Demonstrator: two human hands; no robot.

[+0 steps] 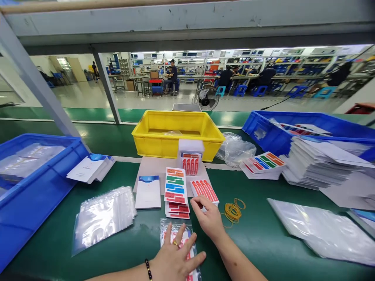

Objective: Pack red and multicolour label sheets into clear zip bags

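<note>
My left hand (pixel 177 253) lies flat with fingers spread on a clear zip bag (pixel 164 226) that holds red-and-white printed sheets. My right hand (pixel 208 216) is closed in a pinch beside a stack of red-and-white label sheets (pixel 205 189); whether anything is between its fingertips cannot be made out. Just beyond the bag lie multicoloured label sheets (pixel 175 185), overlapping several red ones. Left of them is a white booklet (pixel 148 193) with a blue top. A bundle of yellow rubber bands (pixel 233 212) lies right of my right hand.
Clear bags (pixel 105 214) lie at left near a blue bin (pixel 35 187) and booklets (pixel 89 168). A yellow bin (pixel 178 146) stands behind a clear box (pixel 191 148). Paper stacks (pixel 316 164), a blue bin (pixel 263 136) and plastic bags (pixel 325 230) are at right. A frame beam crosses above.
</note>
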